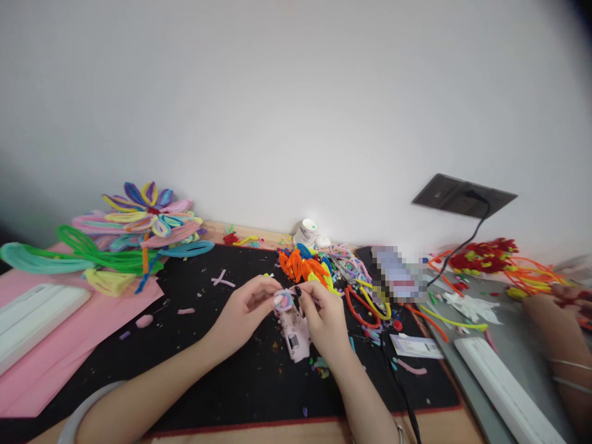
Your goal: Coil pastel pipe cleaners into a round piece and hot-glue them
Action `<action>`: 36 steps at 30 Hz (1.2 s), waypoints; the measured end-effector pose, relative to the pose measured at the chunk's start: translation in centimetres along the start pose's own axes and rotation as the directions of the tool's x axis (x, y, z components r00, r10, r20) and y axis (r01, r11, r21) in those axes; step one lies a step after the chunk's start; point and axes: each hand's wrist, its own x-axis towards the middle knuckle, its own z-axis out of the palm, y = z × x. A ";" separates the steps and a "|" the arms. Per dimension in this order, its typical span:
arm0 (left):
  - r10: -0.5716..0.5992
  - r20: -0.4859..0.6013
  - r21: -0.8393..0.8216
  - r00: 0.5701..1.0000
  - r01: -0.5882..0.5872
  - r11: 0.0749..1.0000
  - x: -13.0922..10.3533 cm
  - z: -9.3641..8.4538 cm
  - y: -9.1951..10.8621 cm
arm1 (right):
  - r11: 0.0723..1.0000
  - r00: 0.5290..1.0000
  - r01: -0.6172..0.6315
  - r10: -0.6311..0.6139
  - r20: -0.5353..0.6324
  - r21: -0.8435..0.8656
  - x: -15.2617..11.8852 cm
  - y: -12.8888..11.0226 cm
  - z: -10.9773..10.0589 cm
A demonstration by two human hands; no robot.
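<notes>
Both my hands meet over the middle of the black mat. My left hand point(247, 311) is closed, its thumb and fingertips pinching a small lilac, pink and blue fuzzy piece point(283, 300), which looks like bent pipe cleaner. From the other side, my right hand point(326, 317), with dark nails, pinches the right edge of this piece. Just below the fingers lies a pale pink object point(298, 345) with a dark little window; its kind is unclear, and the right hand partly covers it.
Bundles of orange pipe cleaners point(300, 268) lie behind my hands. At left, a pipe-cleaner flower point(152, 213) rests near pink sheets point(124, 308) and a white case point(41, 320). Right are a label card point(416, 346), a black cable point(400, 382) and another person's hand point(548, 311).
</notes>
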 end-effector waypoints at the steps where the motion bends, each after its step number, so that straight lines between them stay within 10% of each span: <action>1: -0.004 -0.004 -0.008 1.000 0.004 1.000 0.0 0.0 0.1 | 1.000 1.000 -0.009 0.009 0.005 0.017 0.0 -0.1 0.0; 22: -0.033 -0.085 -0.066 0.996 0.027 0.997 0.4 0.1 0.8 | 0.995 0.996 0.092 -0.092 -0.010 0.040 0.3 -0.1 -0.5; 36: -0.027 -0.024 -0.131 0.999 0.024 0.991 0.3 0.2 0.7 | 0.986 0.995 -0.035 0.050 -0.083 0.164 0.0 0.3 -0.3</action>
